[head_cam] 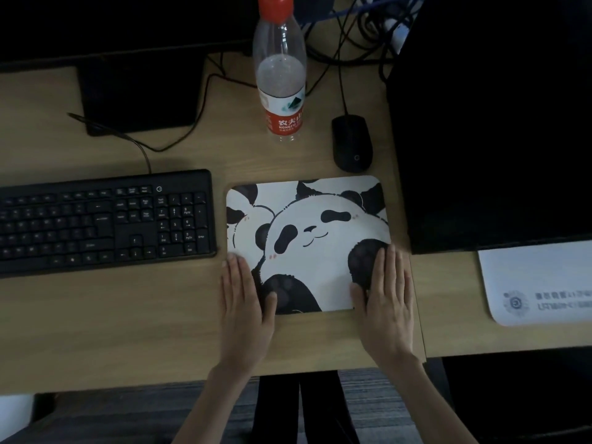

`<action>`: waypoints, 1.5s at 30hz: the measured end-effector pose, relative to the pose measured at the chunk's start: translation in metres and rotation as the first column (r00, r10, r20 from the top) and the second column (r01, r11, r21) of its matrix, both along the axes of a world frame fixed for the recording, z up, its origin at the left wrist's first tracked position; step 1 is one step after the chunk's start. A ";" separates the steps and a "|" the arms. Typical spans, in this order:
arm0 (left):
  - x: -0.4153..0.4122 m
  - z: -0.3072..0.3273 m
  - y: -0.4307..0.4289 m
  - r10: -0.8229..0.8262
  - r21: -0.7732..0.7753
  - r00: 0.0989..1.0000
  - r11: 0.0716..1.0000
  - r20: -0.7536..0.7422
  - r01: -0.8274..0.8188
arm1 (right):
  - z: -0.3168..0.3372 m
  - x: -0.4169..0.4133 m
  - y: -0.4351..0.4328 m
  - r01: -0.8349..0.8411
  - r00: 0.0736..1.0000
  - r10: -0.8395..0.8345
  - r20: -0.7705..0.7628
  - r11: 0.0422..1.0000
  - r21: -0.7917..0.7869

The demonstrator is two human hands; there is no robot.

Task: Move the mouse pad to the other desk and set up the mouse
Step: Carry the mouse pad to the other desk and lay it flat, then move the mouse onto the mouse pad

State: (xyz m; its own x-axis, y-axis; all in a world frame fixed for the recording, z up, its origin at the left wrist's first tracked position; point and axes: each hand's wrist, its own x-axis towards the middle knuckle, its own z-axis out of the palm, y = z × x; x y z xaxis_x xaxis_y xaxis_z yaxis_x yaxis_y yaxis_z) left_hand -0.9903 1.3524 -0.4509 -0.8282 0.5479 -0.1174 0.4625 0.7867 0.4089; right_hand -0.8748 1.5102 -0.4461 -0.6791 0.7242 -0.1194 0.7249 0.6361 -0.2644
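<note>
A dim wooden desk point(128, 315) holds one black keyboard point(102, 219), one black wired mouse point(351, 143) and one nearly empty red-capped plastic water bottle point(279, 72). Between keyboard and desk edge lies a panda mouse pad point(307, 232). Left hand point(246, 296) and right hand point(386, 299) press flat, fingers extended, on its near corners.

Left hand point(246, 296), right hand point(386, 299) flat, palms-down

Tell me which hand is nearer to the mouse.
Right. The right hand lies flat on the mouse pad's near right corner, below the mouse. The left hand rests on the pad's near left corner, farther off.
</note>
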 end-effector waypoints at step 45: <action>-0.103 0.107 0.218 -0.245 -0.560 -0.671 0.395 0.700 -0.728 | 0.072 -0.219 0.132 0.034 0.998 -0.017 0.069 0.967 -0.254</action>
State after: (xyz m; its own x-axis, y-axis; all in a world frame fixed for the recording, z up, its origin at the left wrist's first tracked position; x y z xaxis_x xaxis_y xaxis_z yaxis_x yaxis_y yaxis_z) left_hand -1.0931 1.5700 -0.3440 0.1728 0.5234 -0.8344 -0.9403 -0.1644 -0.2979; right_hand -1.0938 1.6420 -0.3737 -0.6457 0.6810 -0.3455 0.7609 0.5352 -0.3669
